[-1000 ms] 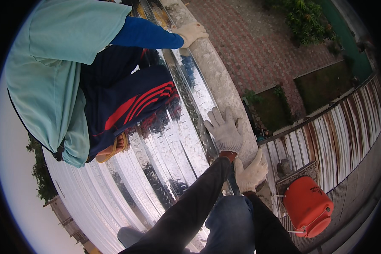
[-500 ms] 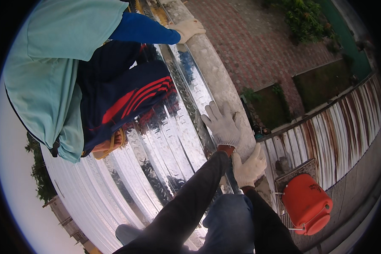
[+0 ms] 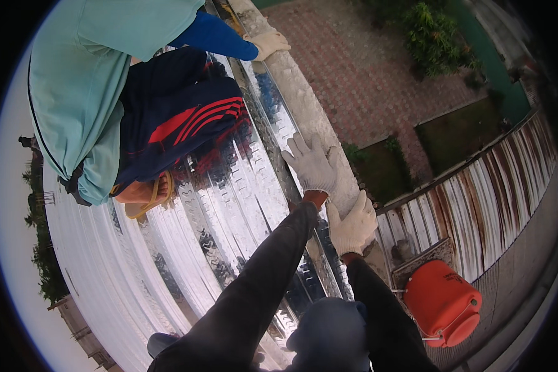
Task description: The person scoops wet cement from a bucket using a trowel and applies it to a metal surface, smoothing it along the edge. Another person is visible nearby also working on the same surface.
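Note:
My left hand point(image 3: 310, 164), in a pale knitted glove, lies with fingers spread across the shiny metal strip point(image 3: 278, 115) and the rough concrete ledge point(image 3: 313, 102). Just nearer to me, my right hand point(image 3: 353, 226), in a cream glove, rests on the same ledge with its thumb apart and fingers stretched out. Neither hand holds anything that I can see. The metal strip runs along the ledge beside shiny corrugated roof sheets point(image 3: 229, 217). Part of the strip passes beneath my left hand and forearm.
A co-worker point(image 3: 99, 93) crouches on the roof at far left, one gloved hand point(image 3: 270, 44) on the ledge. Beyond the ledge is a drop to brick paving point(image 3: 353, 74). A red-orange water jug point(image 3: 443, 304) stands at the right, near a rusty corrugated sheet point(image 3: 471, 204).
The view has shifted slightly, so the scene sits a little differently in it. Both my hands stay on the ledge in nearly the same pose. The co-worker's gloved hand remains on the ledge.

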Demonstrator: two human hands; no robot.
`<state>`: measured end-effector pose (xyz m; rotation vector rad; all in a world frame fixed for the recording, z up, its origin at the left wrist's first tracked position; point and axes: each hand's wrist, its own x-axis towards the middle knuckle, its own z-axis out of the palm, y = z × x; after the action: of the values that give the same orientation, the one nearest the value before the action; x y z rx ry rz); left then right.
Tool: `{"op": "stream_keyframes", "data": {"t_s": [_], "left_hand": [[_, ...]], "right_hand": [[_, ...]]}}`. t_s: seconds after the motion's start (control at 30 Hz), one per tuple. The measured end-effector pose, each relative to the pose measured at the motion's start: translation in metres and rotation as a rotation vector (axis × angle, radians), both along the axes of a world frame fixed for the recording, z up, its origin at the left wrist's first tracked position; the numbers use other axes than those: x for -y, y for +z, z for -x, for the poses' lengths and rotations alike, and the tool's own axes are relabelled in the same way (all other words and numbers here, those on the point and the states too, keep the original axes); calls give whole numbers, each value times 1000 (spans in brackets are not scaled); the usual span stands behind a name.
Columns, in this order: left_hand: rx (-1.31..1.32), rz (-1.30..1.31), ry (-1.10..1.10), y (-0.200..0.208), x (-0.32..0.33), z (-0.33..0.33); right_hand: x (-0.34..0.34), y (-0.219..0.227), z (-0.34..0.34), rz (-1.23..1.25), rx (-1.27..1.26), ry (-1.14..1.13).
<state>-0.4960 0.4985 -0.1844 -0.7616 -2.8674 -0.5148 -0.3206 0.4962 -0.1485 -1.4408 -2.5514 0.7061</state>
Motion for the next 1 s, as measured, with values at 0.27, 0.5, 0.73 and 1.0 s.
{"op": "stream_keyframes", "data": {"t_s": [0.27, 0.5, 0.73, 1.0], "left_hand": [[267, -88, -241, 21, 39, 18], [589, 88, -591, 155, 202, 7], [642, 312, -359, 261, 461, -60], [998, -405, 451, 204, 750, -259]], "right_hand": [[-5, -6, -5, -109, 24, 36], [22, 14, -9, -30, 122, 7], [30, 23, -23, 3, 176, 63], [19, -7, -5, 94, 191, 109]]}}
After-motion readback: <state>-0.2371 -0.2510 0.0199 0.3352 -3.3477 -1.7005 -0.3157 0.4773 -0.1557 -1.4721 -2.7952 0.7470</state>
